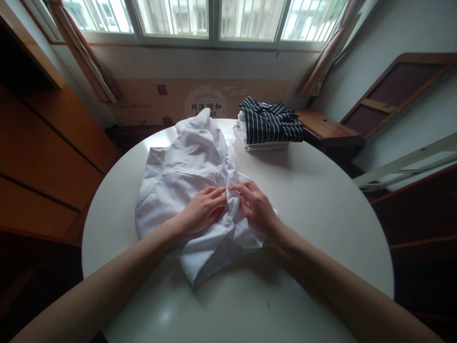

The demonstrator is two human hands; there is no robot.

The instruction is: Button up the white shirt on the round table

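A white shirt (178,176) lies crumpled on the round white table (314,205), its collar pointing toward the window. My left hand (202,209) rests on the shirt's front, fingertips pinching the fabric near the middle seam. My right hand (255,207) pinches the same fold from the other side, so the fingertips of both hands almost meet. The shirt's lower part bunches under my wrists.
A folded stack of clothes topped by a dark striped garment (267,125) sits at the table's far edge. A wooden bench (324,126) stands behind it on the right. Wooden cabinets (46,147) line the left. A cardboard box (200,100) sits under the window.
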